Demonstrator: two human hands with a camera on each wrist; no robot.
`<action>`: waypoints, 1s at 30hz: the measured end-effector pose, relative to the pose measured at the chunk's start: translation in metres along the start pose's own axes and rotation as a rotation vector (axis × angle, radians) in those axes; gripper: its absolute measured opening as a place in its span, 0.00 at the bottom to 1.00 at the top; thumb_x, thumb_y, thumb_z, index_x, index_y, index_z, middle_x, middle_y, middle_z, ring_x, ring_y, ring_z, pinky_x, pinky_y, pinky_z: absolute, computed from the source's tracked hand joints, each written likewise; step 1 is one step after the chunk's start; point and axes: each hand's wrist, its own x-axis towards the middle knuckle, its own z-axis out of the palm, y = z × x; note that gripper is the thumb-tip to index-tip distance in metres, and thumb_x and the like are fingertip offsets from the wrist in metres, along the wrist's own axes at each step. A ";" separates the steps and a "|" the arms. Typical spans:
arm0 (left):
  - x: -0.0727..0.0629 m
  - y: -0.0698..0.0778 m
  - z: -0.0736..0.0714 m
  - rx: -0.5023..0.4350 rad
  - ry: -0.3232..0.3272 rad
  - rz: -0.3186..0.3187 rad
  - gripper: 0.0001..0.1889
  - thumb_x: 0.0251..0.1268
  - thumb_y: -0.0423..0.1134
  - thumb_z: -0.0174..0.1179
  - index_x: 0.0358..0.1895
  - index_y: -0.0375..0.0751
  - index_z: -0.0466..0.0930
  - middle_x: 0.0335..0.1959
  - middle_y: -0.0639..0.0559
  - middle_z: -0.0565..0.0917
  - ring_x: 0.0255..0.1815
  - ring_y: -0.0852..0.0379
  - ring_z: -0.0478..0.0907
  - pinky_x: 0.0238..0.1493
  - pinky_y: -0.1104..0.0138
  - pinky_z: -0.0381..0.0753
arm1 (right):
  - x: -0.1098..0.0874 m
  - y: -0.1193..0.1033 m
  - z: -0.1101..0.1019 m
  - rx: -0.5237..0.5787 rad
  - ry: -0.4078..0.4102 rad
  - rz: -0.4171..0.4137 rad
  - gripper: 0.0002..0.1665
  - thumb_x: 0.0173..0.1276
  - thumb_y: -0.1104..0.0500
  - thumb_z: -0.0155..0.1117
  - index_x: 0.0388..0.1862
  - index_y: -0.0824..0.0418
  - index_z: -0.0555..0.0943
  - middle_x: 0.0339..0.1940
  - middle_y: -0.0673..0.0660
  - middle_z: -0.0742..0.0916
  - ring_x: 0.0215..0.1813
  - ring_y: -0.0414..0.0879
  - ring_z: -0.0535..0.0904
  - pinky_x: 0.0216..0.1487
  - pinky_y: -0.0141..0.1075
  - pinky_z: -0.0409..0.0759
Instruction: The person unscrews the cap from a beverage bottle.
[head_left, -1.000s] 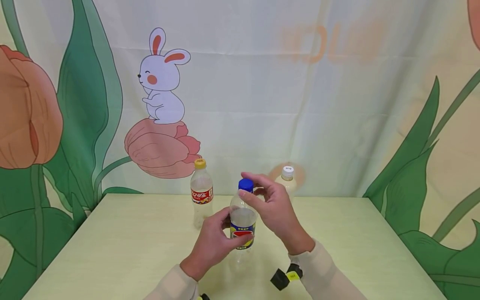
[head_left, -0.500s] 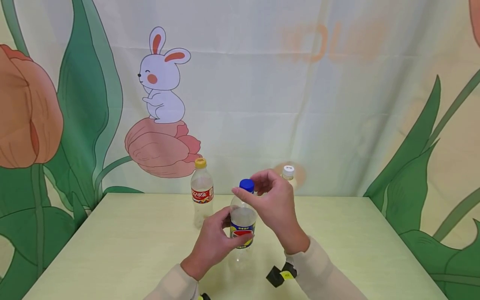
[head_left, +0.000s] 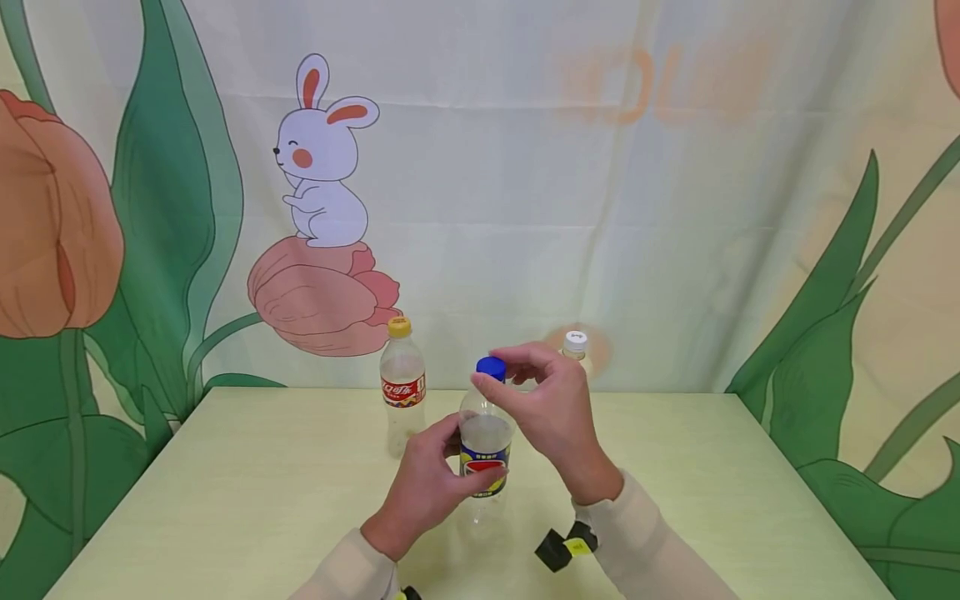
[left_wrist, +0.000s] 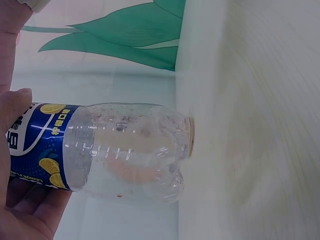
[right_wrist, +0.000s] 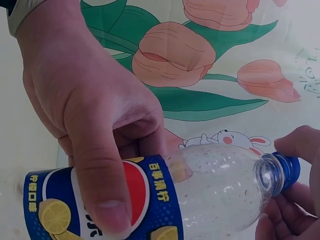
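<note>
a pale, faintly grained table (head_left: pixel 712 467) bears a blue-capped bottle (head_left: pixel 486 433), upright near its middle; from that, a yellow-capped bottle (head_left: pixel 403 392) stands toward eleven o'clock, a white-capped bottle (head_left: pixel 576 344) toward one, its base hidden.

On the table (head_left: pixel 247 500), the front bottle (head_left: pixel 486 433) is flanked from behind by a second bottle (head_left: pixel 403 392) at left and a third bottle (head_left: pixel 575 343) at right.

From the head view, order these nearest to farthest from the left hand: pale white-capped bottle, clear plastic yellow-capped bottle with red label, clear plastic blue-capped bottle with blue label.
1. Blue-capped bottle: gripped in the left hand.
2. Yellow-capped bottle: beyond that hand, slightly left.
3. White-capped bottle: farther back, right, partly behind the right hand.
</note>
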 end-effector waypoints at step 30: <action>0.017 -0.006 0.003 0.085 0.007 -0.108 0.31 0.55 0.45 0.79 0.62 0.46 0.77 0.55 0.49 0.87 0.54 0.50 0.86 0.59 0.55 0.87 | 0.001 0.008 -0.004 0.097 -0.021 -0.083 0.17 0.62 0.60 0.78 0.50 0.58 0.88 0.46 0.54 0.89 0.45 0.48 0.82 0.52 0.42 0.86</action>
